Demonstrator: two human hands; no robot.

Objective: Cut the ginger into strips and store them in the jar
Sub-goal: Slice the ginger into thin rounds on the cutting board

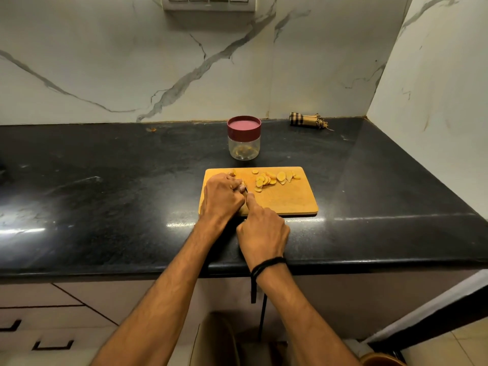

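The board (287, 200) lies on the counter (105, 196), near the middle of the frame. Ginger slices (269, 178) lie on its upper part. The jar (244, 140) stands just above the board, apart from it. A rolled cloth (307, 120) lies further up and right, by the wall (317, 75). The left hand (223, 196) rests on the board's left side; the right hand (262, 233) holds the knife (245, 188) just below it.

Tally on the surface (105, 180) was: 1 cutting board (287, 200), 1 jar (244, 138) with 1 lid (244, 126), 1 rolled checked cloth (306, 120), 1 knife (246, 191), mostly hidden. Hands were 2: left hand (221, 196), right hand (262, 233). Ginger slices (266, 179) numbered over a dozen; they overlapped, so no exact count was obtained.
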